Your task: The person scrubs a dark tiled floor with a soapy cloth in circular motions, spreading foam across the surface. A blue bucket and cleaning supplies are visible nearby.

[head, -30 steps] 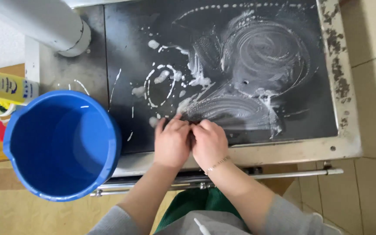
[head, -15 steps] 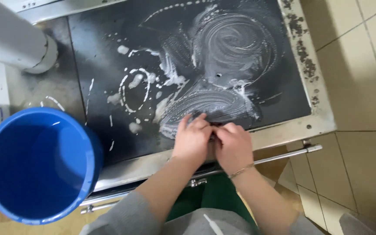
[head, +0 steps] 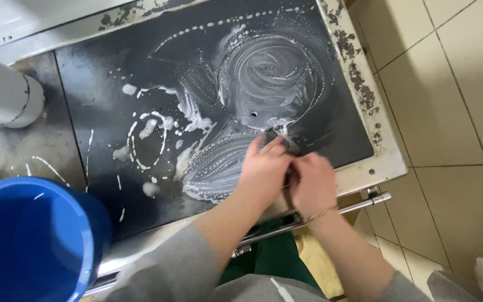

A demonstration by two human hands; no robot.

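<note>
- Two hands work side by side at the near edge of the stove top (head: 102, 84) — the left hand (head: 265, 170) and right hand (head: 312, 184) pressed close together, knuckles up.
- Both bear down on a small dark scrubber (head: 283, 141), of which only a corner shows past the fingertips; doubling the hands likely puts more weight on the pad than one alone would give. Whether the fingers are closed round it or merely flat on it I cannot tell.
- The scrubber sits on the black plate at the lower edge of the foam swirl (head: 269, 72), where white cleaner is already rubbed into rings; the unrubbed blobs (head: 147, 128) lie to the left, apart from the hands.
- The blue bucket (head: 26, 243) stands on the stove's left front corner, near the left forearm — close enough to be reached without stepping away, it seems.
- A white flue pipe (head: 1, 92) rises at the far left, well apart from the hands.
- The rail (head: 359, 204) runs along the stove front just under the wrists; the person leans in over it, which probably explains the bent elbows.
- The rusted rim (head: 353, 61) on the right is dry, with no foam on it.
</note>
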